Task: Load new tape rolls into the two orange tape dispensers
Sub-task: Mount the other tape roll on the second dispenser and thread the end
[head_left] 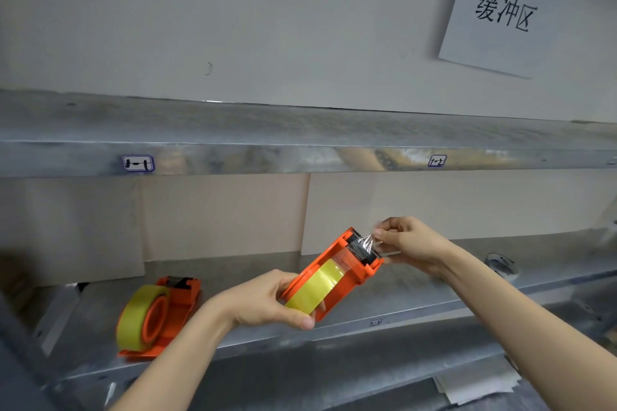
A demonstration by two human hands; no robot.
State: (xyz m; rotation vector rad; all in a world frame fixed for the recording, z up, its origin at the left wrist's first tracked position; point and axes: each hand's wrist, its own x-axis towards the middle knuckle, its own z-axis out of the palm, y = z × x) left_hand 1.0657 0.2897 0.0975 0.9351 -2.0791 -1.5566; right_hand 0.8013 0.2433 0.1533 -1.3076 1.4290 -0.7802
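Head view puts the dispenser point(350, 274) at lower centre of the frame. Its long axis runs from lower left to upper right, with the round end toward my left hand point(267, 300) and the cutter end toward my right hand point(410, 243).

My left hand grips the round end, fingers curled under the roll point(317, 287) and thumb along the near side. My right hand is the nearer one to the cutter. Its thumb and forefinger are pinched together on the tape end point(367, 243), which stretches from the roll over the black toothed blade point(362, 252). I judge the coming pull runs along that axis, up and right, then down onto the teeth.

The dispenser is hard, glossy orange plastic, wedge-shaped. The roll is smooth, shiny and yellow. The free film is thin, clear and crinkled, and will likely cling to my fingertips.

At lower left the 2nd dispenser point(180, 297) lies on its side on the scuffed steel shelf point(417, 297), a yellow roll on its hub and neither hand touching it. I judge 1 of 2 is loaded and this one is nearly so.
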